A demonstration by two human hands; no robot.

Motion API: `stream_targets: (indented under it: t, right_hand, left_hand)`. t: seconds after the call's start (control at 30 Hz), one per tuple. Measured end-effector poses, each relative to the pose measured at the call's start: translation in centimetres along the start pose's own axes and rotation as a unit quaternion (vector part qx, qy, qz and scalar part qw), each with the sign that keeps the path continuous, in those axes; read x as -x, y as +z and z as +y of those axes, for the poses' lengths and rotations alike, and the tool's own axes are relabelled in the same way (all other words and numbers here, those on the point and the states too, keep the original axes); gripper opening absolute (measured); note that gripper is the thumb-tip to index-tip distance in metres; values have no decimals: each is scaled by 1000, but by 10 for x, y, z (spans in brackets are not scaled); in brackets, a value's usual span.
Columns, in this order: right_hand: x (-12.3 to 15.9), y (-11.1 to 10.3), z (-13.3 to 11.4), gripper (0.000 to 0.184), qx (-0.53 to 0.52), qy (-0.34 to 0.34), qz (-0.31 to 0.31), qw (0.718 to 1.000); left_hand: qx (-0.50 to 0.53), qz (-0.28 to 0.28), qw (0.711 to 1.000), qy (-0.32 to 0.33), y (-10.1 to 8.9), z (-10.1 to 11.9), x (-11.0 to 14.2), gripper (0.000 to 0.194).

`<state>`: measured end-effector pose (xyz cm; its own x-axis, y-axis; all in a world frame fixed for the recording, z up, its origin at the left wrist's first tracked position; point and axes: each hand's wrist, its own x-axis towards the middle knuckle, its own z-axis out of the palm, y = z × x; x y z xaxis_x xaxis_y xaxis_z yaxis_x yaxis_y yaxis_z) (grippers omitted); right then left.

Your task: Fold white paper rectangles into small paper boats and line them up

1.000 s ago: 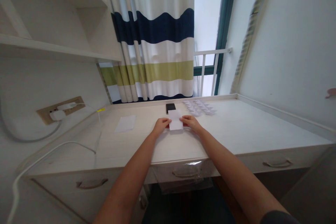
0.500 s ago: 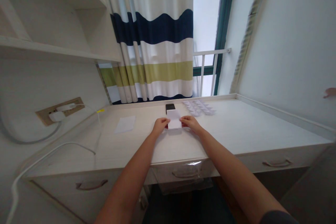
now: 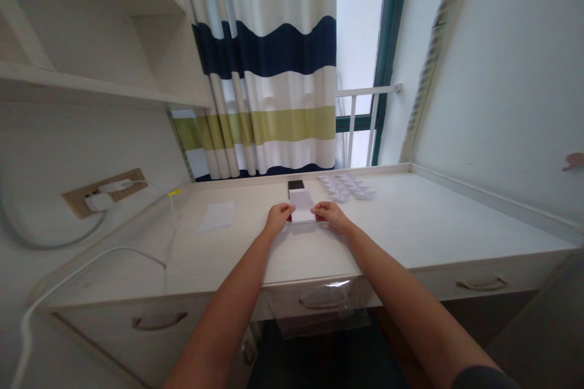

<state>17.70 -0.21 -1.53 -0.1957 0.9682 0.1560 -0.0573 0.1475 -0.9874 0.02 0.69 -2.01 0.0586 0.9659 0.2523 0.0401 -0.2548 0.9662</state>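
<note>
L fingers (image 3: 286, 212) and R fingers (image 3: 318, 212) sit at opposite side edges of a white paper sheet (image 3: 302, 205). Neither hand is clenched; can't tell if the tips are pinching the sheet or just pressing on it. Sheet lies flat on the surface (image 3: 424, 225), about centre, between both hands, w/ a red item (image 3: 289, 219) showing at its lower corners, mostly hidden beneath it.

Just behind the sheet, a black phone (image 3: 296, 185) lies flat, almost touching it. To the right of the phone, small white paper pieces (image 3: 345, 187) form a loose cluster. Well left of the hands, a separate flat paper sheet (image 3: 217, 216) lies on its own.

Further left, a wall socket (image 3: 119, 189) holds a white plug (image 3: 97, 202), w/ a white cable (image 3: 91, 261) running near the surface's left edge. Under the front edge, a drawer handle (image 3: 322, 301) sits behind clear plastic film (image 3: 337, 284). Ahead, a striped curtain (image 3: 264, 55) hangs beside a window w/ white railing (image 3: 365, 91); a white shelf (image 3: 91, 88) is upper left.
</note>
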Motion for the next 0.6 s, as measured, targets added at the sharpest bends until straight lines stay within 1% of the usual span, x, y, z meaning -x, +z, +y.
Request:
stream_targets:
  t: [0.1, 0.27, 0.43, 0.6]
  right_hand:
    - [-1, 0, 1, 22, -11, -1, -6, 1000]
    - [0, 1, 0, 18, -30, 43, -25, 998]
    - [-1, 0, 0, 18, -20, 29, -19, 999]
    - [-2, 0, 3, 16, -28, 35, -35, 998]
  left_hand:
    - [-8, 2, 1000, 12, -1, 1, 0, 23]
    - [-22, 32, 999, 36, -3, 2, -1, 25]
    - [-38, 33, 997, 52, -3, 2, -2, 29]
    - [-48, 48, 996, 61, -5, 0, -3, 28]
